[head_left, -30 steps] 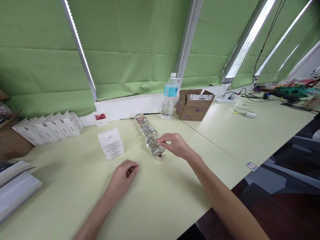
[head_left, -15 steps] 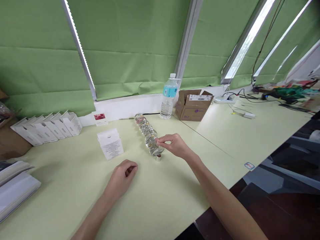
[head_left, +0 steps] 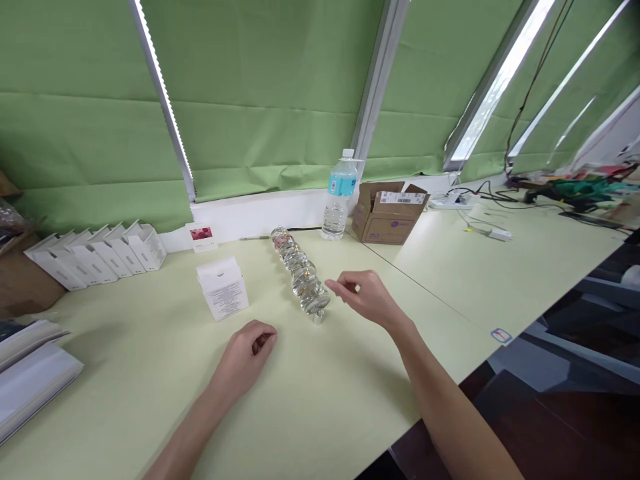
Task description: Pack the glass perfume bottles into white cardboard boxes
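My right hand (head_left: 364,293) is just right of a row of small, shiny clear-glass pieces (head_left: 301,273). Its thumb and forefinger are pinched together, and anything between them is too small to make out. Gold and pink bits show inside the glass row, which runs away from me across the table. At its near end stands a small silver cap-like piece (head_left: 318,318). Lower left, my left hand (head_left: 247,353) rests on the tabletop with its fingers loosely curled, and no object shows in it. Beyond that hand stands a white printed card box (head_left: 223,291).
Several white boxes (head_left: 100,257) lean in a line at the back left, near a small card with a red picture (head_left: 202,237). A water bottle (head_left: 340,193) and an opened cardboard box (head_left: 389,217) stand at the back. Papers (head_left: 35,393) lie at the left edge.
My right hand has drawn back to the right, from over the glass row to beside it. My left hand stays where it was.
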Action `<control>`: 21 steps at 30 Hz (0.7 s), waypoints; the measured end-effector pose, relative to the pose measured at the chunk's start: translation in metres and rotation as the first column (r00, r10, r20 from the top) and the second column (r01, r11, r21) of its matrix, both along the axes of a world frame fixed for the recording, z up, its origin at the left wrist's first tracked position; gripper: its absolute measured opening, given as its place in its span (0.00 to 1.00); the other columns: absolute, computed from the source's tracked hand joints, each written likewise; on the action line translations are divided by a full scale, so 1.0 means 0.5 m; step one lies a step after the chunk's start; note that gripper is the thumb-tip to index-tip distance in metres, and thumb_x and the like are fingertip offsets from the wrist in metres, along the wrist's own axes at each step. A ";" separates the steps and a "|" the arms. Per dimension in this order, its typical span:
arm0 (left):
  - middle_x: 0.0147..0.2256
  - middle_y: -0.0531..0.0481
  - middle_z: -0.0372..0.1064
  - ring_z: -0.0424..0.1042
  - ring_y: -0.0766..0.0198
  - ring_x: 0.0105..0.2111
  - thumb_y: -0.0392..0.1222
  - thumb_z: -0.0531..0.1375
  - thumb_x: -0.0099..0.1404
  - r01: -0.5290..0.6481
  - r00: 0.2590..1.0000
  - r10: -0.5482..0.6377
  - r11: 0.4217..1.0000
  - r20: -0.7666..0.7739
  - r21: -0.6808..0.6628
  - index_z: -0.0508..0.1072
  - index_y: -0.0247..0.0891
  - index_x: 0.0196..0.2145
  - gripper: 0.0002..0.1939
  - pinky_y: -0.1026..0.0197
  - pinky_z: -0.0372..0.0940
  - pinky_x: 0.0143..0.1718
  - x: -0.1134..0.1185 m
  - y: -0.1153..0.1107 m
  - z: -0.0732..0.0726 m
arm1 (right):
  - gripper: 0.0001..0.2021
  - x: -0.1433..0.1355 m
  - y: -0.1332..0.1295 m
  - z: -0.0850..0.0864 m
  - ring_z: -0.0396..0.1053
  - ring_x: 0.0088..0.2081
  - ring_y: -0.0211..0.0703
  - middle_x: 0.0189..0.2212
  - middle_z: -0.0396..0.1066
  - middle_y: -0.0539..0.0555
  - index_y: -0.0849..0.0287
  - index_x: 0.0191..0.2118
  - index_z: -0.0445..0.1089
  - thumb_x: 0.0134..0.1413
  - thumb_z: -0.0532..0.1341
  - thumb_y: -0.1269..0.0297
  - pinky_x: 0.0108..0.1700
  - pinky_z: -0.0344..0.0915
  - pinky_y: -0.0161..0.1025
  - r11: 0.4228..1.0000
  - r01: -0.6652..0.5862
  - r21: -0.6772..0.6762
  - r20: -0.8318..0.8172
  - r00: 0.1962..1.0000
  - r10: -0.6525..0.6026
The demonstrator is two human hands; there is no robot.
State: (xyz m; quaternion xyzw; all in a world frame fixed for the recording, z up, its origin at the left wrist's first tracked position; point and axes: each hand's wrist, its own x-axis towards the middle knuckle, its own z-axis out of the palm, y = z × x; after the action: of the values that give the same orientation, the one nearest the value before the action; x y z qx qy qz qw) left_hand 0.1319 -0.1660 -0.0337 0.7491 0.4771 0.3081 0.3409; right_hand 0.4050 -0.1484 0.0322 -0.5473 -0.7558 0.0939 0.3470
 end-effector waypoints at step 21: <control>0.36 0.48 0.70 0.66 0.63 0.30 0.47 0.51 0.65 0.002 1.000 -0.002 1.000 -0.010 0.002 0.73 0.41 0.35 0.13 0.60 0.62 0.32 -0.001 0.001 -0.002 | 0.11 -0.030 -0.019 0.010 0.71 0.34 0.42 0.34 0.74 0.53 0.56 0.41 0.72 0.56 0.57 0.58 0.37 0.68 0.38 0.999 -0.010 0.046 -0.174 0.985 0.018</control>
State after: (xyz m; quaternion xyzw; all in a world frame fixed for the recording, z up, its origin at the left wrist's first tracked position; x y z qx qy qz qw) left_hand 0.1313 -0.1657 -0.0349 0.7515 0.4776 0.3045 0.3382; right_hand 0.3899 -0.1581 0.0373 -0.5236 -0.7283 0.1269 0.4235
